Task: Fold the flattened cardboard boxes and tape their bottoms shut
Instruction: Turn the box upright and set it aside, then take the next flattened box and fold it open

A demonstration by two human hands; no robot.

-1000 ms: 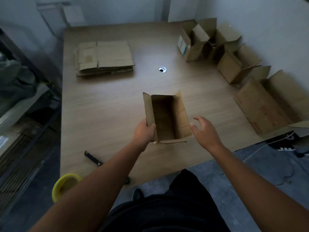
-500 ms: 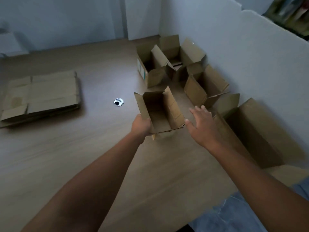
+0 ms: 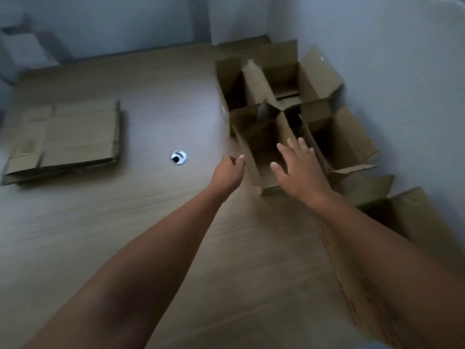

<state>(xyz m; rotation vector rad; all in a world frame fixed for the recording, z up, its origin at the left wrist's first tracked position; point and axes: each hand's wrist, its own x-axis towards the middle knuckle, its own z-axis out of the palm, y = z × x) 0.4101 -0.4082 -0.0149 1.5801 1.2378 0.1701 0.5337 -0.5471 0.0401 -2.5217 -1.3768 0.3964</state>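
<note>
Moved: since half a second ago the open box (image 3: pixel 264 170) has left the grip of the left hand (image 3: pixel 227 172) and now stands on the bench (image 3: pixel 151 235), in among the folded boxes (image 3: pixel 312 79) at the far right. The right hand (image 3: pixel 302 172) has come forward over its open top.
Left hand: fingers loosely curled around nothing, thumb tip just at the open box's left wall. Motion blur hides whether it touches.
Right hand: palm down, fingers straight and spread apart, above the right side of the open box's mouth.
Open box: upright, mouth up, top flaps raised. Its far end meets the folded boxes, and its right wall lies close beside another one.
Folded boxes: a cluster against the wall (image 3: pixel 402 84), all with flaps standing open.
Large box (image 3: pixel 415 222): near right, partly behind the right forearm. Faint reddish marks run along its near side, too blurred to read.
Stack of flattened boxes (image 3: pixel 68 142): far left on the bench, well apart from both hands.
Cable hole (image 3: pixel 178 157): a round metal-rimmed opening in the bench, between the stack and the open box.
</note>
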